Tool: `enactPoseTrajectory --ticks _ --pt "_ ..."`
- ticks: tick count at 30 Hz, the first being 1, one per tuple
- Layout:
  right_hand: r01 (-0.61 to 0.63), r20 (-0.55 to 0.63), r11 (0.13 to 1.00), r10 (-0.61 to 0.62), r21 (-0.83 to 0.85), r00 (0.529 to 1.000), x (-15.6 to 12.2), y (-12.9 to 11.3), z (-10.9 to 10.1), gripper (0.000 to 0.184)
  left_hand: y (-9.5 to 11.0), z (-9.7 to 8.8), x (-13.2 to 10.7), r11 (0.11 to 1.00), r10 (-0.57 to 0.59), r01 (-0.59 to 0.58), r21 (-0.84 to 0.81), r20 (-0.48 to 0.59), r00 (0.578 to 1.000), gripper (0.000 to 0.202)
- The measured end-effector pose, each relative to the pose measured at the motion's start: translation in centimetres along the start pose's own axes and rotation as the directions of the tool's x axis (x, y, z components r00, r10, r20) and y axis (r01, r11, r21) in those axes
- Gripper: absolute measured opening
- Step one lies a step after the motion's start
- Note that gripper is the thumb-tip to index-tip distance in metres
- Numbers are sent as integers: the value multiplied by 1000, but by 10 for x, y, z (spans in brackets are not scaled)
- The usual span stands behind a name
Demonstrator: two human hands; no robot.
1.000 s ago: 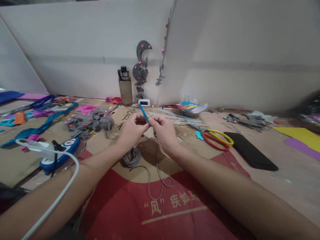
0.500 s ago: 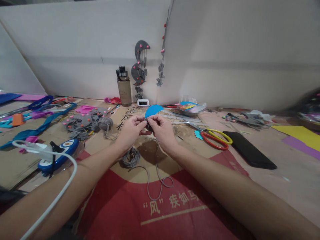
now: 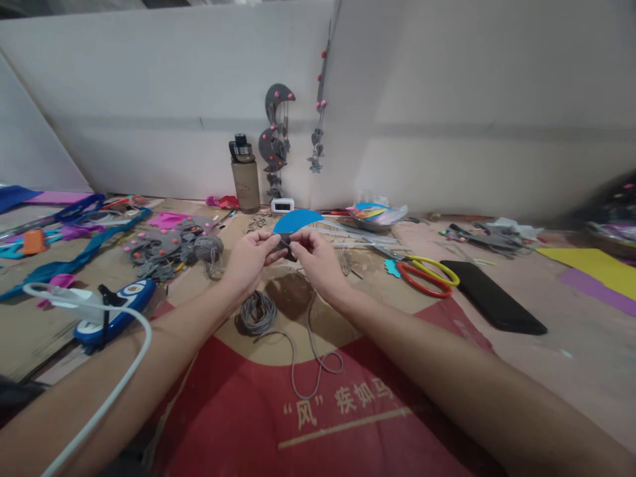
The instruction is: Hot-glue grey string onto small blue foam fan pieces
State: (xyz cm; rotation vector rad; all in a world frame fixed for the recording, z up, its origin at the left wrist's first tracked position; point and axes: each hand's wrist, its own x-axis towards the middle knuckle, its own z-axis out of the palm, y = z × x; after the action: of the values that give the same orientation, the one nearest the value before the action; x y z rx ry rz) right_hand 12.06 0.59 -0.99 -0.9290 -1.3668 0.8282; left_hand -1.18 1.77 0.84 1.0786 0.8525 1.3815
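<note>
Above the cardboard, my left hand [image 3: 252, 260] and my right hand [image 3: 318, 258] pinch a small dark grey piece [image 3: 285, 244] between thumbs and fingers. It looks flat, like felt, though fingers cover much of it. Grey cord [image 3: 293, 363] runs from below my right hand, loops over the red print and leads towards a coiled bundle of cord [image 3: 257, 313] under my left hand. Whether the cord joins the dark piece is hidden. Just behind my fingertips a blue rounded sheet [image 3: 298, 220] shows.
Scissors [image 3: 427, 275] with red and yellow handles and a black phone-like slab [image 3: 491, 297] lie right. Left are grey felt pieces with yarn [image 3: 171, 245] and a blue device with a white cable [image 3: 116, 311]. A bottle [image 3: 245, 175] and small digital clock [image 3: 283, 206] stand behind.
My hands have drawn slightly apart and tilted, so more of the dark grey piece shows between them. More of the blue sheet is visible. The cord on the cardboard lies much the same.
</note>
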Motion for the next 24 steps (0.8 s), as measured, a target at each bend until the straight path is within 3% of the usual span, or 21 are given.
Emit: enactPoseTrajectory --ticks 3,7,9,11,13,15,18,20,22,24 --pt "-55 -41 992 60 114 997 3 -1 -2 18 -1 -9 9 998 64 -62 34 -70 995 11" --pt "-183 113 958 161 220 980 7 -3 -7 19 -2 -15 17 992 99 -88 85 -123 987 10" --pt "-188 107 979 179 76 978 12 -5 -13 16 -3 -17 19 990 111 -98 105 -124 986 10" --pt "-139 62 963 157 -229 986 17 -8 -24 15 -4 -19 20 987 122 -108 119 -122 985 10" --pt "-50 69 831 106 -554 992 22 -9 -35 18 -4 -21 22 986 126 -110 126 -130 984 10" --pt "-24 99 669 145 -743 985 23 -8 -43 23 -5 -23 24 986 123 -106 125 -132 984 10" --pt "-29 84 460 225 -887 971 18 0 -45 32 -5 -24 26 988 111 -95 122 -131 985 9" --pt "-37 63 381 246 -924 967 15 8 -43 35 -6 -25 27 989 106 -91 120 -129 986 9" --pt "-71 50 397 285 -915 957 15 14 -44 29 -7 -25 28 989 105 -91 118 -123 987 9" --pt "-132 34 481 322 -867 946 18 18 -47 20 -8 -25 28 989 104 -89 120 -121 987 9"
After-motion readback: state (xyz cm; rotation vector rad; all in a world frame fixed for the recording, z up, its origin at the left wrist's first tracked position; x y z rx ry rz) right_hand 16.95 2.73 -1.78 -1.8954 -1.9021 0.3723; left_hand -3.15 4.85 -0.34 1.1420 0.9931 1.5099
